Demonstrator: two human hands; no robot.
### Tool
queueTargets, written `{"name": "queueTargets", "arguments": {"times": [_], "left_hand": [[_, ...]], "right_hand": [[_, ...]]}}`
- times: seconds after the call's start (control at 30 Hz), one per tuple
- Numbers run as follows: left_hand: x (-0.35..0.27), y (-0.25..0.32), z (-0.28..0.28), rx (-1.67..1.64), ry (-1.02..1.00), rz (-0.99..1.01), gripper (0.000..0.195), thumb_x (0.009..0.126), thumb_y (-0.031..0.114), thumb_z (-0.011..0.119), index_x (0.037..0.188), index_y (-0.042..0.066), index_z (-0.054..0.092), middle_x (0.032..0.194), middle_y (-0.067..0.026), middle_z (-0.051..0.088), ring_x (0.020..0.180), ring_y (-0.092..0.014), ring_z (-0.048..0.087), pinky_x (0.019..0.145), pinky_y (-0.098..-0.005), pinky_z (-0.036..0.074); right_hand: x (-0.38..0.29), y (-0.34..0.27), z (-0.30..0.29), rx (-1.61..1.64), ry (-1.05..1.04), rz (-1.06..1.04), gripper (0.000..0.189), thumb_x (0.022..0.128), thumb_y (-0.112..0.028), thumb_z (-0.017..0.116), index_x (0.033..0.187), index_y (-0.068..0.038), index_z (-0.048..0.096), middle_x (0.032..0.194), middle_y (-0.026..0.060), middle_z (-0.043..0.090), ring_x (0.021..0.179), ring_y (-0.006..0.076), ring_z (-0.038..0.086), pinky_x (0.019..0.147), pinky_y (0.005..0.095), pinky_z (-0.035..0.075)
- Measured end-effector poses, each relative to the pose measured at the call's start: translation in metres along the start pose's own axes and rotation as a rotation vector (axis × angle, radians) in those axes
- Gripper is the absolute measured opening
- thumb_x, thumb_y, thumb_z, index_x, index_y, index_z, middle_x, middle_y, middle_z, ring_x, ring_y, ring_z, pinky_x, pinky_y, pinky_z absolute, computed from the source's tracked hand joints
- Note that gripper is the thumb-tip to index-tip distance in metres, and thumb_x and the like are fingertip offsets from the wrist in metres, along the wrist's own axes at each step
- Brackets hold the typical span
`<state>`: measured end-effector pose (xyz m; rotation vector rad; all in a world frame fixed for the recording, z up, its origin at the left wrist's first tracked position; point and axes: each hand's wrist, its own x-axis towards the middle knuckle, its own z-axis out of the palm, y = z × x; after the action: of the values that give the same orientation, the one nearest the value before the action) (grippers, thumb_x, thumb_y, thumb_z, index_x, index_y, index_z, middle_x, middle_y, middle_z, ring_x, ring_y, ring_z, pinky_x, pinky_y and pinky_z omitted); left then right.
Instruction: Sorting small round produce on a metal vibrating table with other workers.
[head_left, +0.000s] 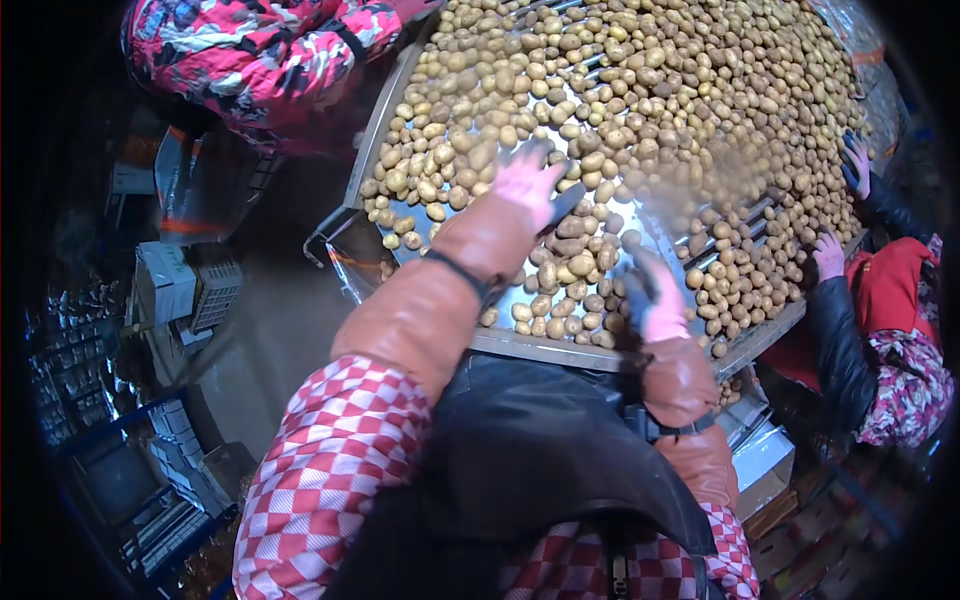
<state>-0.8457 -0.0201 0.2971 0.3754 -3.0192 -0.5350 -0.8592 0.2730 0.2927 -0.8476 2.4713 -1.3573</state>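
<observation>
A sorting table with a metal surface (420, 219) and a raised rim lies before me, heaped with potatoes (675, 112). My left hand (531, 184), in a pink glove with dark fingertips, is spread palm down over the potatoes near the table's middle. A loose group of potatoes (574, 262) lies between my hands on the bare metal. On the right of this group is my right hand (660, 296), gloved alike and blurred by motion. Its thumb and fingers look apart, close beside some potatoes. Brown sleeve covers reach over both my forearms.
At the upper left stands a person in a pink camouflage jacket (255, 67). Another person's gloved hands (829, 256) touch potatoes at the right edge. Slots (750, 225) show in the table. Cartons (165, 281) and a crate (216, 296) stand left; another carton (763, 457) sits lower right.
</observation>
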Motion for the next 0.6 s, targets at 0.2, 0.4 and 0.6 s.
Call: {"name": "queueTargets", "arguments": {"times": [0.2, 0.4, 0.6], "left_hand": [[-0.109, -0.055, -0.037, 0.103, -0.153, -0.112, 0.044, 0.092, 0.054, 0.061, 0.123, 0.024, 0.071, 0.154, -0.0123, 0.046, 0.145, -0.035, 0.036, 0.121, -0.0548, 0.019], [-0.144, -0.007, -0.024, 0.181, 0.063, -0.278, 0.056, 0.084, 0.041, 0.073, 0.134, 0.017, 0.062, 0.151, -0.0130, 0.048, 0.144, -0.039, 0.036, 0.116, -0.0595, 0.024], [-0.123, 0.015, 0.005, 0.036, -0.146, 0.300, 0.056, 0.084, 0.048, 0.070, 0.135, 0.025, 0.061, 0.153, -0.0154, 0.044, 0.148, -0.038, 0.032, 0.121, -0.0605, 0.019]], "right_hand": [[-0.060, 0.040, -0.082, -0.327, 0.107, 0.275, 0.061, 0.088, -0.001, 0.073, 0.144, -0.001, 0.050, 0.136, 0.0192, 0.058, 0.124, 0.0300, 0.059, 0.105, 0.0391, 0.048], [-0.040, -0.032, -0.003, -0.495, -0.121, 0.576, 0.087, 0.074, -0.028, 0.084, 0.150, -0.011, 0.045, 0.137, 0.0272, 0.052, 0.126, 0.0457, 0.052, 0.107, 0.0533, 0.043], [-0.004, -0.054, 0.060, -0.337, -0.422, 0.256, 0.065, 0.090, -0.021, 0.070, 0.151, -0.021, 0.046, 0.151, 0.0263, 0.044, 0.141, 0.0416, 0.043, 0.114, 0.0438, 0.040]]}}
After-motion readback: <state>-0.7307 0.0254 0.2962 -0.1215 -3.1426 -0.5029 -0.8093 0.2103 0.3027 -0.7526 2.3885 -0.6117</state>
